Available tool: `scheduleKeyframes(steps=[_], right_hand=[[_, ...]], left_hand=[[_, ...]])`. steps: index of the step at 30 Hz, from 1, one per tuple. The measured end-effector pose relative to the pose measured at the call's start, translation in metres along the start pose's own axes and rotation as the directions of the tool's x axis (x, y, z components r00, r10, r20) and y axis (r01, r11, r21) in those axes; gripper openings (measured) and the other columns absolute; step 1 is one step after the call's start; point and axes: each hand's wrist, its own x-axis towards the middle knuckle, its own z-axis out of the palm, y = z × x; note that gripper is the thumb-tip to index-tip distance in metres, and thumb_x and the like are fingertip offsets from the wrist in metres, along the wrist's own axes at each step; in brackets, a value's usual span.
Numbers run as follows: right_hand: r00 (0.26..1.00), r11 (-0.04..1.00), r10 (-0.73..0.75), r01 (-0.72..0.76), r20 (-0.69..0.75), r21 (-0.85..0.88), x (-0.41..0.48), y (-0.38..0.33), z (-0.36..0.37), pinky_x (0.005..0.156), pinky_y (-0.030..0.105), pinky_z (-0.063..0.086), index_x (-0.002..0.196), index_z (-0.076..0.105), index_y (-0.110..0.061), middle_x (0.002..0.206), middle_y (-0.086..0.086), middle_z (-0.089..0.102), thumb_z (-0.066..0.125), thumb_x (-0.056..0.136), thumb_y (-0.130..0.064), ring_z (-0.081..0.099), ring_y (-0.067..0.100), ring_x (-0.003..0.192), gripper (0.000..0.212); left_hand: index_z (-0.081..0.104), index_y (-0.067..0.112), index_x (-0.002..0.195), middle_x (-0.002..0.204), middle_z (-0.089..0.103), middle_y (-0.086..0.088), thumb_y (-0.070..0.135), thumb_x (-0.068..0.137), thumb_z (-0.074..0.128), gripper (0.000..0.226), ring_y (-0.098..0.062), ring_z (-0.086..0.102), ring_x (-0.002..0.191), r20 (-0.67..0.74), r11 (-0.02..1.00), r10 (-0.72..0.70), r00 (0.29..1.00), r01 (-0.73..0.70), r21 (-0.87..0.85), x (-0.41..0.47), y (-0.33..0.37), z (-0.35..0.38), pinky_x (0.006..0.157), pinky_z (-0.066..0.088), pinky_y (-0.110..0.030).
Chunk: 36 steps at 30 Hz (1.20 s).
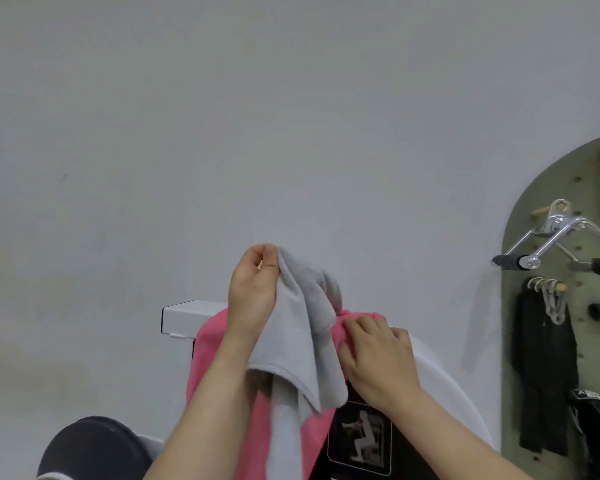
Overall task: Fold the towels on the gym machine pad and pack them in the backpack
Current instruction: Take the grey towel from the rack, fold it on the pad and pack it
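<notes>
Two hands, two towels: one grey, one pink, at the lower centre of the frame.

The left hand point(255, 292), fingers curled and pressed to the thumb, pinches a top corner of the grey towel point(303, 327) and lifts it at mid-frame; the cloth hangs down in folds over the forearm. Just to the right, the right hand point(378, 358) lies palm down, its fingertips bent and gripping the upper edge of the pink towel point(215, 344), which drapes beneath and behind the grey one. Under the pink cloth a white machine frame point(184, 315) juts left, and a black panel with a white exercise diagram point(361, 441) shows at lower right. One black round pad point(90, 445) sits at lower left. At the right edge, a pegboard point(541, 209) carries one chrome cable handle point(561, 237) and dark straps point(541, 368).
</notes>
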Motion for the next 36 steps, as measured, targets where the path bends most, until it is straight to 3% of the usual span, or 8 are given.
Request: scheduleKeyframes(steps=[6,10,17,22,27,30,33,36], right_hand=[[0.959,0.915,0.144,-0.223,0.246,0.335,0.017,-0.002,-0.025,0.09,0.043,0.038,0.117,0.049,-0.034,0.106,-0.011,0.061,0.028,0.073,-0.078,0.055,0.02,0.109,0.066],[0.947,0.966,0.066,-0.14,0.316,0.217,0.019,-0.001,-0.026,0.088,0.045,0.034,0.144,0.014,-0.046,0.115,-0.002,0.057,0.046,0.086,-0.059,0.052,0.025,0.113,0.068],[0.927,0.979,0.107,-0.161,0.359,0.126,0.04,0.003,-0.024,0.09,0.044,0.045,0.119,0.05,-0.027,0.119,0.003,0.061,0.042,0.086,-0.046,0.057,0.029,0.11,0.038],[0.921,0.982,0.098,-0.15,0.378,0.113,0.039,-0.001,-0.025,0.088,0.041,0.048,0.114,0.061,-0.032,0.113,-0.002,0.064,0.041,0.087,-0.042,0.059,0.026,0.103,0.036],[0.957,0.986,0.102,-0.134,0.27,0.1,0.027,-0.008,-0.017,0.083,0.042,0.044,0.121,0.052,-0.021,0.113,0.002,0.062,0.041,0.087,-0.044,0.056,0.028,0.106,0.042],[0.967,0.977,0.092,-0.134,0.238,0.168,0.025,-0.001,-0.019,0.074,0.038,0.043,0.105,0.041,-0.017,0.102,0.003,0.064,0.049,0.09,-0.043,0.058,0.028,0.095,0.031],[0.958,0.93,0.063,-0.158,0.281,0.332,0.029,0.014,-0.019,0.072,0.033,0.045,0.098,0.057,-0.024,0.096,-0.003,0.066,0.07,0.078,-0.051,0.06,0.022,0.091,0.036],[0.94,0.878,0.001,-0.164,0.341,0.449,0.042,0.028,-0.024,0.074,0.026,0.042,0.105,0.07,-0.022,0.1,-0.004,0.067,0.08,0.072,-0.045,0.059,0.015,0.092,0.041]], left_hand=[[0.057,0.023,0.082,0.071,0.054,0.012,0.027,0.102,0.044,0.023,0.016,0.05,0.051,0.224,0.995,0.025,0.974,-0.045,0.087,-0.016,0.025,-0.004,0.053,0.037,0.0],[0.061,0.013,0.078,0.08,0.06,-0.005,0.041,0.091,0.061,0.031,-0.009,0.058,0.076,0.421,0.99,-0.092,0.903,0.129,-0.061,-0.025,-0.001,-0.022,0.065,0.046,-0.013],[0.076,0.014,0.098,0.088,0.07,-0.008,0.021,0.063,0.076,0.036,-0.019,0.065,0.081,0.688,0.952,-0.252,0.681,0.302,0.049,-0.079,-0.019,-0.083,0.07,0.052,-0.024],[0.072,0.028,0.09,0.078,0.061,0.002,0.0,0.08,0.055,0.034,-0.012,0.055,0.071,0.275,0.794,-0.371,0.887,0.15,0.589,-0.077,-0.091,-0.086,0.067,0.044,-0.024],[0.035,0.024,0.141,0.136,0.035,-0.001,0.05,0.084,0.064,0.068,-0.019,0.041,0.124,0.274,0.638,-0.141,0.951,-0.124,0.76,-0.067,-0.12,-0.014,0.1,0.044,-0.037],[0.036,0.014,0.136,0.131,0.044,-0.007,0.031,0.085,0.064,0.061,-0.024,0.048,0.113,0.266,0.483,0.052,0.963,-0.257,0.837,-0.053,-0.124,0.025,0.084,0.048,-0.033],[0.06,0.018,0.105,0.103,0.065,-0.002,0.002,0.086,0.05,0.027,-0.02,0.06,0.088,0.129,0.712,0.041,0.991,-0.12,0.692,-0.024,-0.131,0.023,0.067,0.042,-0.026],[0.067,0.019,0.069,0.072,0.068,-0.001,-0.01,0.082,0.041,0.041,-0.02,0.06,0.072,-0.09,0.969,-0.241,0.966,0.246,0.039,-0.014,-0.116,-0.002,0.065,0.046,-0.029]])
